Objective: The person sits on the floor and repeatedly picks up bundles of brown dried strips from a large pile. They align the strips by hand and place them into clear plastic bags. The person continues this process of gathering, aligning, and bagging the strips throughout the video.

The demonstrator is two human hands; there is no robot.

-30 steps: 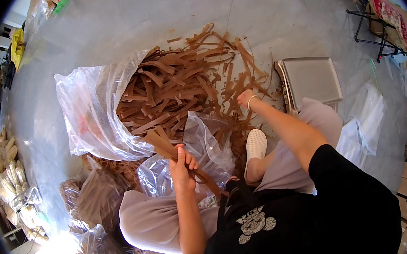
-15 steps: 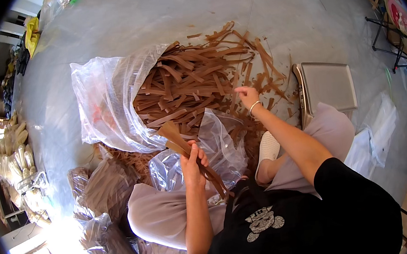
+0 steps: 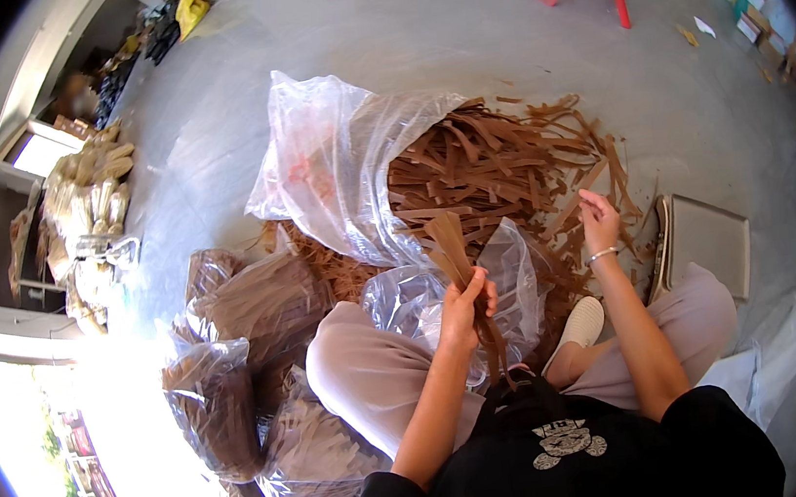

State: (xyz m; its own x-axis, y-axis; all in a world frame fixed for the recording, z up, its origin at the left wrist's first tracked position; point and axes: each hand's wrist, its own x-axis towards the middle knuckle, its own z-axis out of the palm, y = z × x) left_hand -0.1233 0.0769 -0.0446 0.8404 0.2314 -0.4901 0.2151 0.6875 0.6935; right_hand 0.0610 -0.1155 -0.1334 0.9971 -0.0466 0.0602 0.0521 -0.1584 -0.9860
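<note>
The left hand [image 3: 469, 311] held a bundle [image 3: 449, 241] of brown strips, fingers wrapped round its middle; the bundle stood tilted above the person's lap, its top fanned out near a clear bag [image 3: 375, 217]. The right hand [image 3: 601, 222] was raised beside the heap [image 3: 477, 166] of loose strips spilling from the bag's mouth. Its fingertips were close together at a pale strip [image 3: 564, 216], though whether they gripped it could not be told. A tray [image 3: 714, 242] lay to the right.

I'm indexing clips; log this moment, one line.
left hand: strip bundle held; right hand: near loose strips, grip unclear; bag: strips spilling out
</note>
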